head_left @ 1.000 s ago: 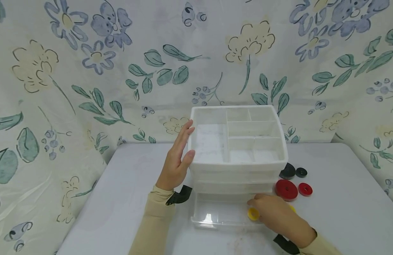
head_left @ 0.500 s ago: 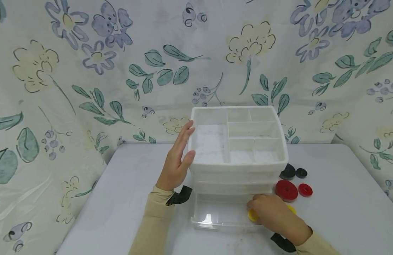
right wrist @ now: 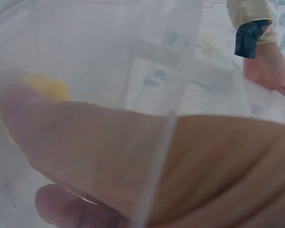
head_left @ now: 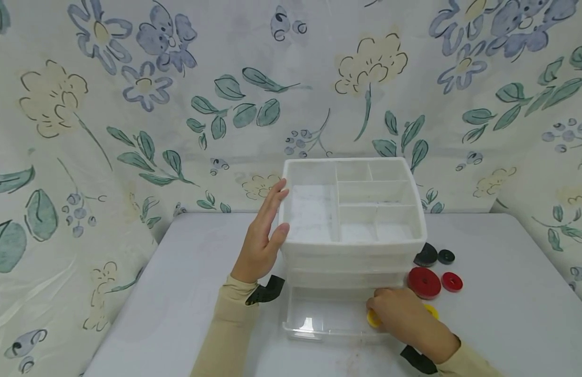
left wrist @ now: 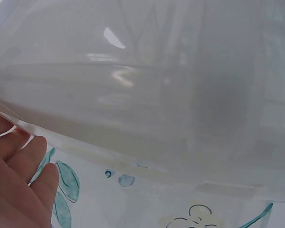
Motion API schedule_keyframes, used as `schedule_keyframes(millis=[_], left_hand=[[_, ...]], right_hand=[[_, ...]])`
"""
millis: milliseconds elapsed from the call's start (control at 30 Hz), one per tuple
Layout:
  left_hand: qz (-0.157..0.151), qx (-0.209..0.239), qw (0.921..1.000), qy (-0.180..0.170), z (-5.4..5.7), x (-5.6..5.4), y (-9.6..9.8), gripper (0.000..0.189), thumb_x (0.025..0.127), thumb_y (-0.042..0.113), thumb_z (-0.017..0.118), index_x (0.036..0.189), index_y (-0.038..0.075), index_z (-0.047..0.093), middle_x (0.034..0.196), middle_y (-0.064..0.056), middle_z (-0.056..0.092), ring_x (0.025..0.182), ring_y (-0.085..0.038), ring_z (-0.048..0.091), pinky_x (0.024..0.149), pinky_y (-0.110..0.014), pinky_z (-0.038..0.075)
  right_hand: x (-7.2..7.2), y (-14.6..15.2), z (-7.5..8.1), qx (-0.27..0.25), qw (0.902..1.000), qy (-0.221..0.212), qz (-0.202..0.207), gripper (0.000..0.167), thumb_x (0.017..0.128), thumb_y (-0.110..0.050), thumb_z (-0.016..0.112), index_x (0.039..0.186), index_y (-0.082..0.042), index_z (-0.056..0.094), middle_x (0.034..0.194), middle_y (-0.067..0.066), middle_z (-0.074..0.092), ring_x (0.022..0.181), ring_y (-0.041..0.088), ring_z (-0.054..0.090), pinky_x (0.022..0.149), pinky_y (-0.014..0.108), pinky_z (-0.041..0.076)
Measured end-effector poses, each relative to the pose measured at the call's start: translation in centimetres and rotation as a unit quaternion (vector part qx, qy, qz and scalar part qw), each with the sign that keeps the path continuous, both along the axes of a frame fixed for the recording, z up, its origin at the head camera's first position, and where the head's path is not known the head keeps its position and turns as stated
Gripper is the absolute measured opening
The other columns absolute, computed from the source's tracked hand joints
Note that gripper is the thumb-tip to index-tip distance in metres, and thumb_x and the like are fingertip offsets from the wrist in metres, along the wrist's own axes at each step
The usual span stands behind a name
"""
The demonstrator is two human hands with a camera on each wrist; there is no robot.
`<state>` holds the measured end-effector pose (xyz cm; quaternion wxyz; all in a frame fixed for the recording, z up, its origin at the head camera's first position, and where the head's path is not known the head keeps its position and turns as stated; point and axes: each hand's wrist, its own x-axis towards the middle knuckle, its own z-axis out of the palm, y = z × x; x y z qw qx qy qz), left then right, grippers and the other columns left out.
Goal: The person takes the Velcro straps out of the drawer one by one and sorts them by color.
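Note:
A white desktop organizer point(head_left: 354, 244) stands on the table with its clear bottom drawer point(head_left: 326, 314) pulled out. Against its left side rests my left hand point(head_left: 259, 243), fingers straight along the wall; the left wrist view has those fingers point(left wrist: 31, 159) at the edge of the pale plastic. My right hand point(head_left: 407, 318) reaches into the drawer's right end, fingers curled, and pinches a small yellow disc point(head_left: 373, 318). The hand covers much of that disc. Through the clear plastic in the right wrist view, the thumb point(right wrist: 71, 126) lies over the yellow disc point(right wrist: 50, 88).
Right of the organizer lie a large red disc point(head_left: 424, 283), a small red disc point(head_left: 452, 281), a large black disc point(head_left: 426, 255) and a small black disc point(head_left: 446, 256). Another yellow disc point(head_left: 431, 311) shows partly behind my right hand. Floral cloth point(head_left: 253, 115) hangs behind the table.
My right hand has shifted slightly left and covers more of the yellow disc it pinches; more of the yellow disc behind it shows. My left hand has stayed in place.

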<state>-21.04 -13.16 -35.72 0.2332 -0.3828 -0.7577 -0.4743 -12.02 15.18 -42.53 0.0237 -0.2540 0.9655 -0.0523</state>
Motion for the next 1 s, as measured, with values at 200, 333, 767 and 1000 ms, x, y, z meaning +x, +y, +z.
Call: schedule_keyframes(millis=[200, 333, 767, 1000], left_hand=[[0.000, 0.000, 1.0000, 0.001, 0.0, 0.0, 0.0, 0.058, 0.101, 0.019, 0.043, 0.155, 0.000, 0.033, 0.165, -0.009, 0.024, 0.152, -0.026, 0.020, 0.122, -0.042, 0.020], [0.001, 0.000, 1.0000, 0.000, -0.1, 0.0, 0.0, 0.058, 0.100, 0.018, 0.043, 0.155, 0.000, 0.033, 0.165, -0.009, 0.024, 0.152, -0.026, 0.020, 0.122, -0.042, 0.020], [-0.002, 0.003, 1.0000, 0.003, -0.1, -0.1, 0.0, 0.058, 0.099, 0.014, 0.044, 0.154, 0.000, 0.034, 0.165, -0.010, 0.024, 0.152, -0.026, 0.020, 0.123, -0.041, 0.019], [0.002, 0.002, 1.0000, 0.003, 0.0, 0.0, 0.0, 0.058, 0.099, 0.015, 0.044, 0.154, 0.000, 0.034, 0.165, -0.009, 0.024, 0.152, -0.026, 0.020, 0.122, -0.042, 0.020]], right_hand=[[0.0, 0.4, -0.1, -0.013, 0.9997, -0.005, 0.022, 0.030, 0.064, -0.018, 0.094, 0.090, -0.014, 0.080, 0.079, -0.003, 0.068, 0.071, 0.013, 0.055, 0.070, 0.033, 0.058], [0.0, 0.6, 0.3, -0.034, 0.9986, -0.033, 0.022, 0.034, 0.065, -0.018, 0.094, 0.095, -0.012, 0.080, 0.084, -0.003, 0.070, 0.075, 0.014, 0.060, 0.073, 0.036, 0.060], [0.7, 1.1, 1.0, -0.083, 0.9939, -0.072, -0.012, 0.036, 0.071, -0.013, 0.090, 0.105, -0.012, 0.077, 0.099, 0.001, 0.071, 0.086, 0.019, 0.066, 0.077, 0.040, 0.061], [1.3, 1.7, 1.2, -0.101, 0.9927, -0.050, -0.043, 0.042, 0.072, -0.016, 0.089, 0.112, -0.015, 0.077, 0.107, 0.001, 0.070, 0.096, 0.021, 0.067, 0.079, 0.038, 0.060]])
